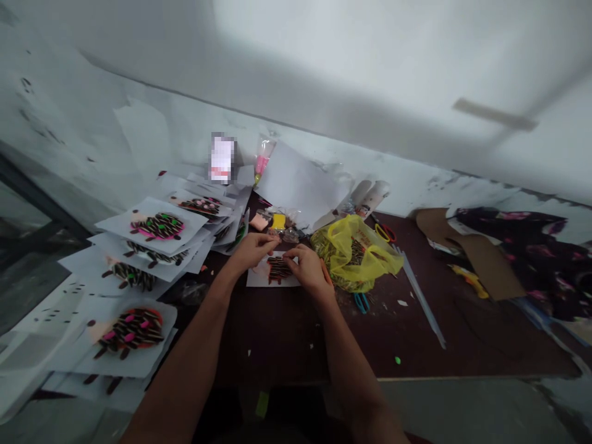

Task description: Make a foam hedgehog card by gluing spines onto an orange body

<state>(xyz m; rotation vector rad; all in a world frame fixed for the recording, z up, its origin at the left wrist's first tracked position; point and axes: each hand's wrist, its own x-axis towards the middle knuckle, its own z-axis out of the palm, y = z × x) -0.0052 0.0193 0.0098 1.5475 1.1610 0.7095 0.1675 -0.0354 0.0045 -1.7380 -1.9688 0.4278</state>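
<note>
A white card lies on the dark table, bearing a hedgehog picture with dark brown strips on its body and a peach-coloured face. Over the card's upper left edge, my left hand has its thumb and fingers pinched together; anything between them is too small to name. My right hand covers the card's right side, its fingers closed close to the brown strips. What those fingers hold is hidden. Just beyond the hands sit a yellow clay block and a peach clay block.
Stacked hedgehog cards fill the left side. Right of my hands stands a yellow plastic bag of thin sticks, with blue-handled scissors in front. Clear strips, cardboard and dark floral cloth lie farther right. A lit phone leans at the back.
</note>
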